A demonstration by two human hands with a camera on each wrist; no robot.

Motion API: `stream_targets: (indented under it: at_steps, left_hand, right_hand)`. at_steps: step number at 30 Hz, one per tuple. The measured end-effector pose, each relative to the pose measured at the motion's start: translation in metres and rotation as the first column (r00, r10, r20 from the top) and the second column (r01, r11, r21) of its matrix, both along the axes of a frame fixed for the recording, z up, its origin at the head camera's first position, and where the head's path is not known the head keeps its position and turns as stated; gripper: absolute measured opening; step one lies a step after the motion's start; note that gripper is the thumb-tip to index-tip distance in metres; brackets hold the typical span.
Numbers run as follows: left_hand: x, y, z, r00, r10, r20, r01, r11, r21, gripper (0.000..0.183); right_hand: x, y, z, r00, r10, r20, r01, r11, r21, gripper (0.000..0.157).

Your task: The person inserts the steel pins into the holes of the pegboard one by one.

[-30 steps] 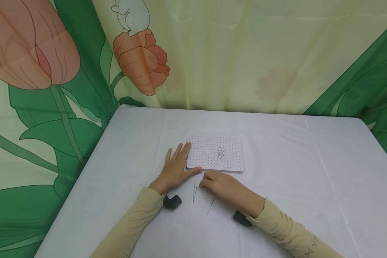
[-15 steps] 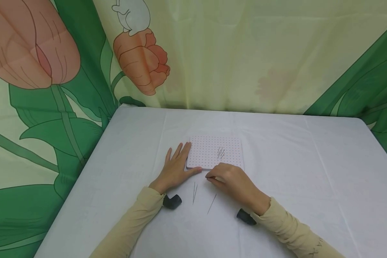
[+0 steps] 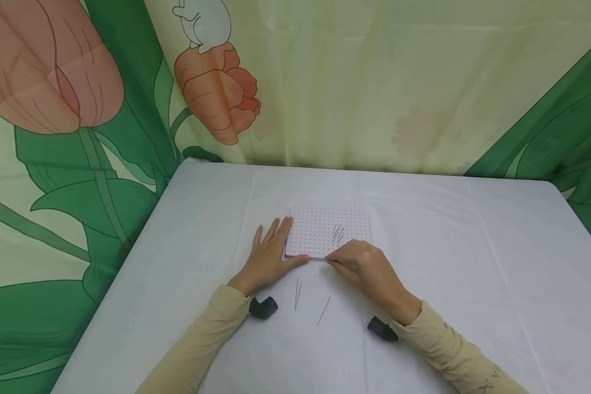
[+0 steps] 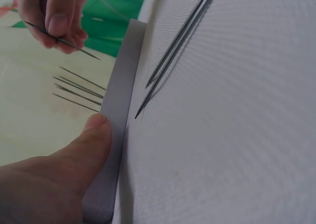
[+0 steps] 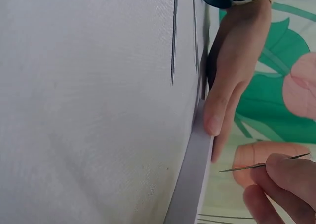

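My right hand (image 3: 369,268) pinches a thin dark metal needle (image 4: 81,50) between thumb and fingers. It hovers over the front edge of a white board (image 3: 310,230) dotted with small holes. In the left wrist view the needle tapers to a point and slants, apart from several needles (image 4: 79,93) standing in the board. My left hand (image 3: 266,260) rests spread at the board's left side, its thumb (image 4: 96,130) against the front edge. On the cloth in front lie a close pair of needles (image 3: 297,295) and, to their right, another needle (image 3: 324,311).
A white cloth (image 3: 473,262) covers the table. Black wrist-camera pieces (image 3: 263,308) sit under both cuffs. Behind the table hangs a printed curtain (image 3: 349,82) with flowers and a rabbit.
My right hand has lifted from beside the loose needles and moved right and away from me to the board's front edge, with a needle pinched. My left hand has stayed in place.
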State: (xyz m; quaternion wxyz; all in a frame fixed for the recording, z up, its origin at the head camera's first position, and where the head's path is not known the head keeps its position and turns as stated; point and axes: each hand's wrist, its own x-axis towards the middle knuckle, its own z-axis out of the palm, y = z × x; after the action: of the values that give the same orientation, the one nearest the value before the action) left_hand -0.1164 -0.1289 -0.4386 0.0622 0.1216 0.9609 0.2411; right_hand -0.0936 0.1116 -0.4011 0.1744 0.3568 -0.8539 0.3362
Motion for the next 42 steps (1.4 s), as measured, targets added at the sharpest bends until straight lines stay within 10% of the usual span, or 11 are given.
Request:
stream_targets:
  at_steps: [42]
  left_hand:
    - [-0.001, 0.0, 0.001, 1.0, -0.004, 0.016, 0.004, 1.0, -0.003, 0.102]
  right_hand:
    - [-0.021, 0.005, -0.003, 0.935, -0.199, 0.293, 0.217, 0.976, -0.03, 0.013]
